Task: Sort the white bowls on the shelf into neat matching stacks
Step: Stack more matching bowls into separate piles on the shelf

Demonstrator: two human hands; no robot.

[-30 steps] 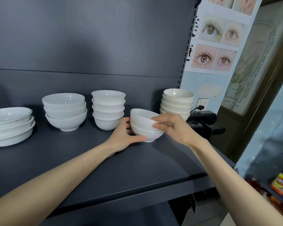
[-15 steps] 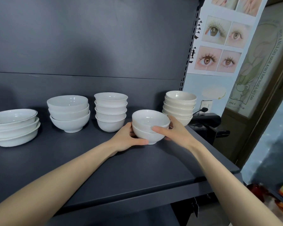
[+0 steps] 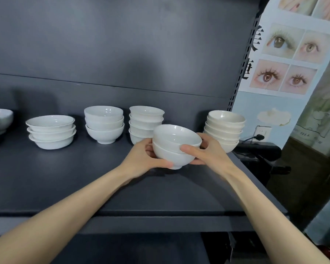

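2 nested white bowls [image 3: 176,145] sit tilted slightly toward the viewer at the front of the matte dark shelf [image 3: 84,187], just ahead of the gap between the 4-bowl stack [image 3: 146,122] and the creamier 5-bowl stack [image 3: 224,128]. The left grip [image 3: 147,159] cups the lower bowl, thumb near its foot. The right grip [image 3: 208,151] wraps the other side, thumb across the seam. This 2-sided hold likely keeps the glossy, smooth pair from sliding apart. I cannot tell whether the foot touches the shelf. The bowls look like round, footed, glazed ceramic.
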